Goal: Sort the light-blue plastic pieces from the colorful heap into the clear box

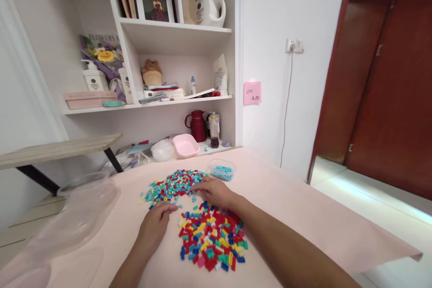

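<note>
A pile of small, mostly light blue and red toy bricks [177,182] lies on the pink-covered table. A second pile of larger toy bricks [212,238] in red, yellow, blue and green spreads nearer to me. My right hand [214,191] reaches between the piles, fingers stretched out, tips at the right edge of the far pile. My left hand [158,220] rests on the table below that pile, its fingers curled together; whatever they hold, if anything, is hidden. Just beyond my right hand stands a clear plastic box [227,165] holding light blue bricks.
A pink basin [186,145], a dark red jug [198,126] and a bottle of dark liquid [214,132] stand behind the table. Clear plastic trays [81,220] lie along the left side. A wooden bench [60,150] is at the far left.
</note>
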{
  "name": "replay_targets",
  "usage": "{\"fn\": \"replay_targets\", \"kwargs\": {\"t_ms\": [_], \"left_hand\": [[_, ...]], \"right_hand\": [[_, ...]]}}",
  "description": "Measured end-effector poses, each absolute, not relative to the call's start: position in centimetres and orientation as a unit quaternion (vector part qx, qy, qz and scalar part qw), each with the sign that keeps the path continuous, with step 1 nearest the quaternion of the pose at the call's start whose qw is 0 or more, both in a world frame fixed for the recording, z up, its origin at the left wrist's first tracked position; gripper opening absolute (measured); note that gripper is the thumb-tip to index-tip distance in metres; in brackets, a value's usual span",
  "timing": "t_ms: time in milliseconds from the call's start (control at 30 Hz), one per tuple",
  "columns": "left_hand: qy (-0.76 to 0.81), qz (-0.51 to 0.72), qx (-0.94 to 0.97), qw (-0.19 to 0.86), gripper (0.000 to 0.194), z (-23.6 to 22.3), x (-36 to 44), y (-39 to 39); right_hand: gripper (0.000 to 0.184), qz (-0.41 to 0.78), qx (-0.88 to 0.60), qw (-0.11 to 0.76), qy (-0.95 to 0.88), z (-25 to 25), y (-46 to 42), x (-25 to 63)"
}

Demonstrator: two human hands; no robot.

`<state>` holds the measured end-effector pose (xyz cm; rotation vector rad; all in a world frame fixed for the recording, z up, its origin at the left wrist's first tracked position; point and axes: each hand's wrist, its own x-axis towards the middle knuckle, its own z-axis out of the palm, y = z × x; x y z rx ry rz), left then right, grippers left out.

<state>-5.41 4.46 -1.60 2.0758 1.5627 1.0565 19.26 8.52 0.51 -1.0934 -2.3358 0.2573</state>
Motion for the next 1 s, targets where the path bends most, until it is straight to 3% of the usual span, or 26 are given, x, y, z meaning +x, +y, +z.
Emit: {"fn": "replay_targets", "kwargs": {"t_ms": [200,500,1000], "left_hand": [[0.55,0.37,0.73,0.168,0.034,-1.6,-5.4,4.5],[0.551,0.375,0.727,0.164,0.034,-1.6,-5.5,4.5],[0.555,0.367,0.729,0.16,0.036,-1.5,-5.4,4.4]], "right_hand": [[0.028,0.058,-0.401,0.225,-0.886,0.3,8.4,18.8],[0.014,0.114,-0.427,0.239,-0.865,0.6,9.1,19.5],[0.023,0.145,-0.45,0.247,-0.846,-0.2,10.1,20.1]]}}
